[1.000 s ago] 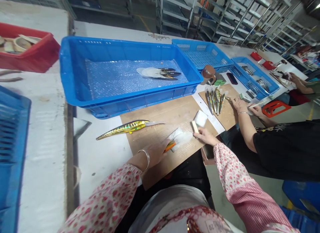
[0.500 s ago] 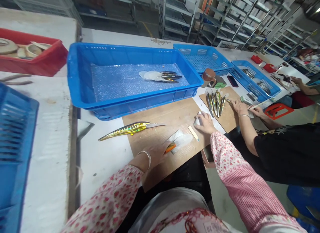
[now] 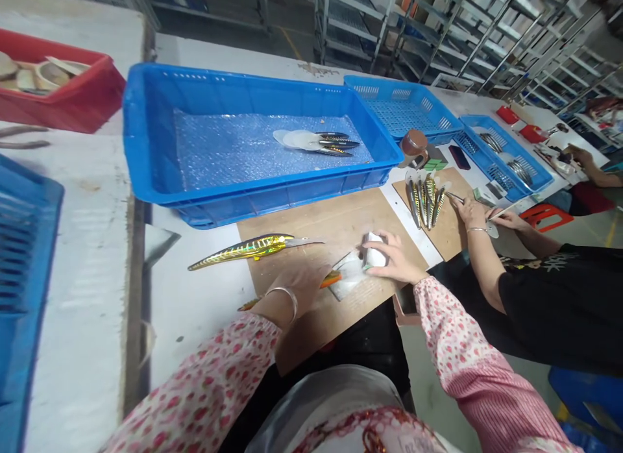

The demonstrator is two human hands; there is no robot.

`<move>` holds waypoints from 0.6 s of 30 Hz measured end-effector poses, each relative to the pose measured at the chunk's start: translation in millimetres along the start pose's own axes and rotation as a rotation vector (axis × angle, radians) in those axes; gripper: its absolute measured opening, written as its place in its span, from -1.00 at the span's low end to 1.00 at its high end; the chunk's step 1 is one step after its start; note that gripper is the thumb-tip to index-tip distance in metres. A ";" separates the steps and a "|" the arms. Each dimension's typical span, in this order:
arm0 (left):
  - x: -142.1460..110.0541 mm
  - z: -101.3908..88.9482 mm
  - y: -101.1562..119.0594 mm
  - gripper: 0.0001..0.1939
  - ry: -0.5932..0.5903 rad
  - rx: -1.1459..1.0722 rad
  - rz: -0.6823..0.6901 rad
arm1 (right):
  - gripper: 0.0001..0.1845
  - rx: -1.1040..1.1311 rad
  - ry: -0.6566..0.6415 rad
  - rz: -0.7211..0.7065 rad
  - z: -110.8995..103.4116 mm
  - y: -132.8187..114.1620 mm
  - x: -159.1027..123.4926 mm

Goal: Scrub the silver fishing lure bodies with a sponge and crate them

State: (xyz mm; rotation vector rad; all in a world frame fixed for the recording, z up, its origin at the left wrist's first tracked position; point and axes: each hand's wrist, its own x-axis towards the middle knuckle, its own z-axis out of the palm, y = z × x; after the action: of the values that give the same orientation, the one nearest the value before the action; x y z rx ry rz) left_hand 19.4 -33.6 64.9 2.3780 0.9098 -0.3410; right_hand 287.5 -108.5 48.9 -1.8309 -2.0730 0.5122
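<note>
My left hand (image 3: 307, 289) is closed around a fishing lure (image 3: 331, 280). The lure's orange end shows past my fingers and its tail end sticks out near my wrist. Its clear lip lies over a pale flat piece (image 3: 348, 278) on the brown board (image 3: 321, 214). With my right hand (image 3: 396, 261) I grip a small white block (image 3: 374, 253) above the right end of that piece. Beyond my left hand lies a larger gold-and-black lure (image 3: 243, 250) with a clear lip pointing right.
A blue tray (image 3: 272, 187) lined with bubble wrap holds several dark lures (image 3: 335, 143). Right of it stand a brown mug (image 3: 413, 145) and several gold lures (image 3: 426, 203). A co-worker's hands (image 3: 472, 214) work close by on the right. A red bin (image 3: 73, 109) stands at left.
My right hand has moved left with the white block, from the board's right side to beside the lure's lip. The small wooden stick seen there before is now hidden. My left hand keeps its hold.
</note>
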 end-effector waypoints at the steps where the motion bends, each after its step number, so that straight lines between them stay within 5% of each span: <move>1: 0.0 -1.7 1.5 -0.61 -0.016 0.035 -0.022 | -0.44 0.028 0.016 0.008 5.7 -4.8 1.7; 7: 1.2 -8.6 4.4 -0.51 -0.101 0.117 -0.058 | -0.64 0.074 0.080 -0.010 38.9 -45.7 40.0; 14: 2.4 -8.8 0.7 -0.57 -0.106 0.103 -0.030 | -0.70 0.034 0.066 -0.059 9.7 -20.5 22.0; 18: 3.9 -11.9 1.4 -0.55 -0.114 0.124 -0.041 | -0.79 -0.041 0.147 0.027 28.1 -42.6 36.2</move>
State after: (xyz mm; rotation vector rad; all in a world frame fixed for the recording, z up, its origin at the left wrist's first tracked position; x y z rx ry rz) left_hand 23.6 -25.4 73.4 2.4261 0.9089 -0.5580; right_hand 232.7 -78.6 44.4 -1.8620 -1.9779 0.3340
